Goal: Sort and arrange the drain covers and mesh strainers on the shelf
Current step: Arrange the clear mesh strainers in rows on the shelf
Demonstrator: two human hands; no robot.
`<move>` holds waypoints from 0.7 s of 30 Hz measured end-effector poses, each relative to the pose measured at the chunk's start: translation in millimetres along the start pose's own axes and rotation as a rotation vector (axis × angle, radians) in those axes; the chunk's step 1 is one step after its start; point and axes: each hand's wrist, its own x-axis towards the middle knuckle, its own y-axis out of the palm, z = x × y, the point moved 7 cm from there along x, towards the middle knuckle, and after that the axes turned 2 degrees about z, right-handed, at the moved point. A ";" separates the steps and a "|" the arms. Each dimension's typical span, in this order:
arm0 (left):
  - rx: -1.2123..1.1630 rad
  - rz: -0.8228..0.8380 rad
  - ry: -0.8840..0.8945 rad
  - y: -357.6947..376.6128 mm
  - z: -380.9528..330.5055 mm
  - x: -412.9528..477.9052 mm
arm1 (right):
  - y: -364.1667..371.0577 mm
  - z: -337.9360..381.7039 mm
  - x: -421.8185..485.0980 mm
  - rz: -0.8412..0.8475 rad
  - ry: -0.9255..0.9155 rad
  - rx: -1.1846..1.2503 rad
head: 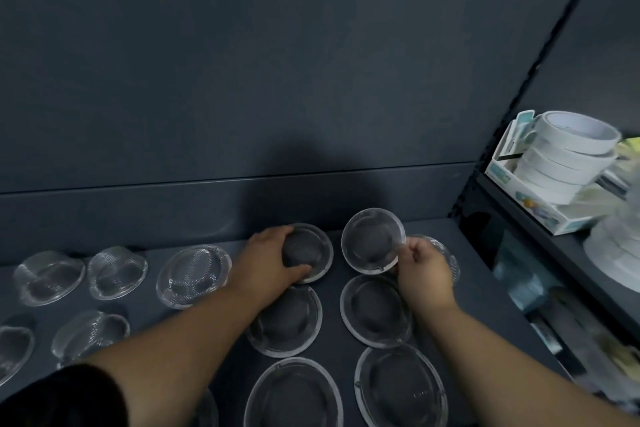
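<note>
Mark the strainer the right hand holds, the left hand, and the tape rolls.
raised strainer (372, 239): head view, middle of its mesh bowl.
left hand (265, 255): head view, back of the hand.
tape rolls (554, 163): head view, side of the stack.

Your dark shelf (485, 305) has round mesh strainers (375, 310) packed close on its right half, in two lines running front to back. Over toward the left edge you've got clear dimpled drain covers (194, 276) lying flat, spaced apart.
</note>
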 end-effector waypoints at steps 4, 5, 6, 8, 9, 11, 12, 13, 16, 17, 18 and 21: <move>0.044 0.011 -0.018 6.7 -3.9 1.2 | -6.9 -0.4 -3.6 -0.023 0.000 0.028; 0.051 0.008 -0.027 7.3 -4.6 0.4 | -7.6 -2.5 -4.3 -0.021 0.013 0.041; 0.048 0.004 -0.035 7.3 -5.0 -0.6 | -8.4 -5.0 -5.1 -0.021 0.027 0.049; 0.022 -0.014 -0.051 5.8 -4.8 -2.9 | -10.1 -8.0 -6.3 -0.027 0.043 0.054; -0.003 -0.026 -0.058 4.5 -4.6 -5.0 | -10.7 -8.5 -7.0 -0.033 0.041 0.060; -0.037 -0.055 -0.064 1.8 -4.7 -12.5 | -12.8 -8.9 -9.0 -0.054 0.046 0.085; -0.039 -0.070 -0.065 1.0 -4.7 -18.1 | -13.0 -9.8 -10.2 -0.060 0.055 0.096; -0.036 -0.082 -0.063 1.1 -4.4 -24.2 | -11.9 -11.0 -11.8 -0.057 0.067 0.103; -0.009 -0.081 -0.077 8.0 -0.7 -41.5 | -5.1 -15.4 -17.9 -0.039 0.089 0.126; -0.008 -0.072 -0.085 10.6 0.4 -45.7 | -2.8 -17.1 -19.5 -0.036 0.089 0.129; -0.012 -0.061 -0.087 13.1 0.9 -48.7 | -0.7 -18.0 -21.7 -0.029 0.090 0.129; -0.004 -0.026 -0.072 16.4 -1.4 -54.8 | 2.4 -20.5 -26.2 -0.036 0.092 0.149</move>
